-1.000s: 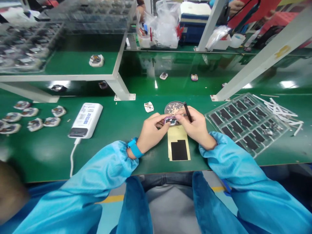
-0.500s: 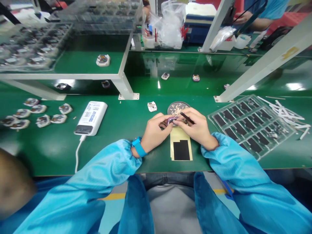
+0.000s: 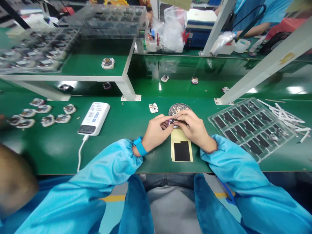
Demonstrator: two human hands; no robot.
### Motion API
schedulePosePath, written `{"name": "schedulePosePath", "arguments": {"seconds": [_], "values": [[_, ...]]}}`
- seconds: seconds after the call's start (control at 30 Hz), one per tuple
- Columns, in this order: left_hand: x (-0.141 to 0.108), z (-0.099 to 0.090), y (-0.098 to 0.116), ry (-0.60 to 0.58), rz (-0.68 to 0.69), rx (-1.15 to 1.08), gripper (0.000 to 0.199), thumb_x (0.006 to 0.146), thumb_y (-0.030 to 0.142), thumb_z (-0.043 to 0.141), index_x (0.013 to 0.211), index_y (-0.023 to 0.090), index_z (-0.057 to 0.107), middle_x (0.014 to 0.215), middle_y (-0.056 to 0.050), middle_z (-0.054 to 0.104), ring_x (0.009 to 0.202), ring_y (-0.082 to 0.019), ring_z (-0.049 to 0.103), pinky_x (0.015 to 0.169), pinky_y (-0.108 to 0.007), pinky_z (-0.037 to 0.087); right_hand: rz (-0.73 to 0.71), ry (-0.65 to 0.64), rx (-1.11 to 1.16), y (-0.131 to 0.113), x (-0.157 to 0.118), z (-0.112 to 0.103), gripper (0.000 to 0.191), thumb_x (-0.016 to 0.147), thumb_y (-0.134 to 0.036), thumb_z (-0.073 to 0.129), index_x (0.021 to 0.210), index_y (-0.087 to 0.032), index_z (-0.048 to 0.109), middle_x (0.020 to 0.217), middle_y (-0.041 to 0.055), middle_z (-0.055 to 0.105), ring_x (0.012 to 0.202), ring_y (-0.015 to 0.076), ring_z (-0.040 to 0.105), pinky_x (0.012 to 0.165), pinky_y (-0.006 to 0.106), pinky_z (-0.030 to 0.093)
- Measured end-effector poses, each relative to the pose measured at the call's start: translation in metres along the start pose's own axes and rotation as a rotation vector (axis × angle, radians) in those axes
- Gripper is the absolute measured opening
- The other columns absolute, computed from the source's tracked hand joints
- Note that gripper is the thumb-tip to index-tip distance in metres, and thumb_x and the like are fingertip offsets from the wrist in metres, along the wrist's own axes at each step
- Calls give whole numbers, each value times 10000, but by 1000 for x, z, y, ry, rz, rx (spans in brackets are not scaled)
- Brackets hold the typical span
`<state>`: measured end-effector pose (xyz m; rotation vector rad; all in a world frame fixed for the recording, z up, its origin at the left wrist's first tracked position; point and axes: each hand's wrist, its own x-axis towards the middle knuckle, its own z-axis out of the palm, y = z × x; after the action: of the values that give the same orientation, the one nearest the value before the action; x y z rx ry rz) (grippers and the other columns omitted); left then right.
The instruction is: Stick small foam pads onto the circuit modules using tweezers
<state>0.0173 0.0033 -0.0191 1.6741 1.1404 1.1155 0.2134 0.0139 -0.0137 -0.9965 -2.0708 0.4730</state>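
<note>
My left hand (image 3: 156, 128) pinches a small round electronic part with a purple edge (image 3: 171, 122) between its fingertips. My right hand (image 3: 195, 127) grips a slim black tool (image 3: 181, 122), whose tip lies against that part. Both hands meet just above a round perforated metal plate (image 3: 179, 110), and its near edge is hidden behind my fingers. Below them lies a yellow backing sheet (image 3: 179, 136) bearing a black adhesive pad (image 3: 182, 151). A blue wristband (image 3: 140, 146) circles my left wrist.
A clear blister tray of black pads (image 3: 251, 128) lies to the right, by white strips. To the left are a white power bank (image 3: 94, 118) with its cable and several round modules (image 3: 48, 120). Shelf legs (image 3: 128, 87) stand ahead. A blurred object (image 3: 14, 178) intrudes lower left.
The black tool has tipped from nearly upright to nearly flat across the part. My hands have drawn closer together. The whole view has shifted slightly as my head moved.
</note>
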Motion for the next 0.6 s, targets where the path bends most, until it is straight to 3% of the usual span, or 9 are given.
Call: {"name": "schedulePosePath", "arguments": {"seconds": [0.1, 0.23, 0.3, 0.37, 0.47, 0.6], "values": [[22, -12, -5, -16, 15, 72, 290, 862, 219, 667, 1135, 166, 749, 870, -46, 670, 725, -127, 624, 653, -244, 527, 43, 9, -14, 5, 3, -6, 113, 973, -285, 626, 1079, -247, 632, 1215, 85, 652, 1130, 220, 647, 938, 388, 557], [94, -51, -25, 75, 69, 418, 344, 866, 199, 643, 1206, 165, 679, 898, -63, 708, 785, -179, 648, 770, -327, 519, 197, 42, -164, 19, 7, -17, 170, 999, -332, 578, 1084, -208, 656, 1192, 102, 660, 1094, 252, 652, 940, 422, 530], [139, -69, -38, 58, -48, 667, 298, 860, 201, 631, 1144, 173, 716, 918, -95, 715, 851, -238, 652, 806, -380, 505, 258, 27, -198, 23, 9, -21, 218, 1016, -353, 540, 1084, -199, 679, 1164, 102, 668, 1054, 252, 657, 916, 422, 525], [179, -79, -50, -43, -202, 818, 300, 825, 241, 684, 1107, 158, 745, 1019, -145, 717, 945, -295, 648, 853, -422, 498, 272, 36, -162, 23, 11, -25, 235, 1015, -373, 545, 1070, -201, 695, 1111, 93, 672, 1020, 241, 656, 895, 407, 520], [221, -72, -60, -48, -223, 930, 459, 802, 414, 735, 1160, 127, 735, 1224, -210, 653, 1132, -380, 586, 960, -508, 461, 248, 104, -60, 17, 13, -30, 227, 1008, -382, 564, 1000, -204, 705, 1006, 75, 663, 951, 215, 642, 856, 376, 509], [244, -44, -66, -6, -218, 929, 676, 835, 579, 672, 1277, 68, 668, 1380, -274, 539, 1261, -438, 485, 1010, -572, 410, 276, 180, 41, 10, 16, -39, 370, 1040, -399, 498, 797, -196, 689, 865, 50, 646, 848, 179, 626, 810, 342, 489]]}}
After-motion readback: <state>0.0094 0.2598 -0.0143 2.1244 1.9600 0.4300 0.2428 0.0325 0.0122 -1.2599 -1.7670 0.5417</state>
